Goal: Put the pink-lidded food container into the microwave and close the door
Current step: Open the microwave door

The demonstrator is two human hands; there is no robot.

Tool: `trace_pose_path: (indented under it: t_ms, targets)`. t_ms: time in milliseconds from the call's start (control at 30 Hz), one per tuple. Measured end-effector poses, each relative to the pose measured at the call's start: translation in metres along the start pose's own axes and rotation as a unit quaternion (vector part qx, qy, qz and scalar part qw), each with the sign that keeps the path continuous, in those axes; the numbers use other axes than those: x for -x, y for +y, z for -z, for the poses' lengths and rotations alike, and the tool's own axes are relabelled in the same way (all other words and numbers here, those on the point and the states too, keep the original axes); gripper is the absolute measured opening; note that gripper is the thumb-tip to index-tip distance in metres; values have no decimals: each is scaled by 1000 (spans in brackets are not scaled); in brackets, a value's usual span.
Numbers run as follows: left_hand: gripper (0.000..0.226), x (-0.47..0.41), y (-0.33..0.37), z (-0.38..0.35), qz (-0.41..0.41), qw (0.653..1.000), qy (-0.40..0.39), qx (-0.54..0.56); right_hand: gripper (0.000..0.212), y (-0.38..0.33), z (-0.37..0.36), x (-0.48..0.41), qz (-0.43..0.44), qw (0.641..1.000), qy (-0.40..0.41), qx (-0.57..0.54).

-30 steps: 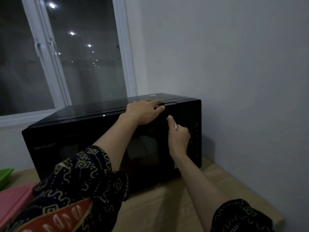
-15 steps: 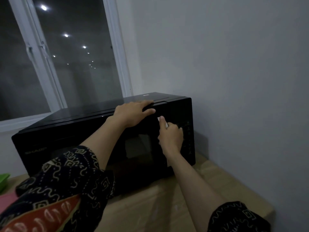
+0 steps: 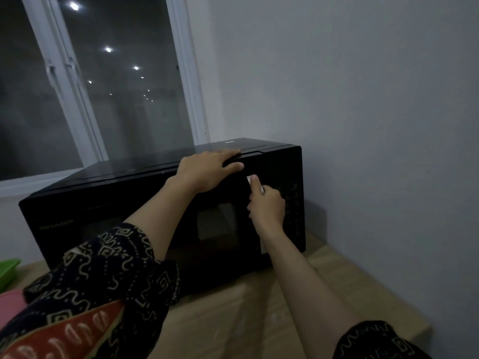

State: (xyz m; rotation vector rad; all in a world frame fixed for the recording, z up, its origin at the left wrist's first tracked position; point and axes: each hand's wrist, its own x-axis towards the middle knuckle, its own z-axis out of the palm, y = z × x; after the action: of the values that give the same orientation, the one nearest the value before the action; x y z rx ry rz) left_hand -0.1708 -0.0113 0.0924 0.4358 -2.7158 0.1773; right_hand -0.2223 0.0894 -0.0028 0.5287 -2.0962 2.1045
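Glossy black microwave on pale matt wood counter; patterned cloth sleeve; smooth painted wall

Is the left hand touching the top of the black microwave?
Touching. The head view shows the left hand lying flat on the black microwave at its top front edge, thumb curled over onto the door face.

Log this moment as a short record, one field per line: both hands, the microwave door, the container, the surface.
left hand: flat on the top front edge of the microwave
right hand: closed around the silver door handle
door: looks closed
pink-lidded container: only a pink sliver at the left frame edge, outside the microwave
green container: left edge, behind the pink one
surface: wooden counter, microwave standing on it
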Motion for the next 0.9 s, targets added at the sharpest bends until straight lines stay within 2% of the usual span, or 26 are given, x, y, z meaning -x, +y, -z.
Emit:
trace_pose_path:
  t_ms: [100, 300, 467, 700, 900]
  targets:
    - [54, 1, 0, 1, 0, 1000, 0, -2, 47, 1, 4, -1, -5, 998, -30, -51]
    - [55, 0, -1, 2, 1, 1000, -7, -7, 50, 5, -6, -3, 21, 999, 5, 26]
    - [54, 3, 2, 4, 2, 1000, -6, -8, 48, 2, -4, -4, -6, 1000, 2, 14]
    - [53, 4, 3, 5, 1, 1000, -5, -6, 57, 4, -1, -7, -14, 1000, 0, 29]
    - [53, 4, 3, 5, 4, 1000, -12, -7, 50, 3, 4, -8, -1, 999, -27, 20]
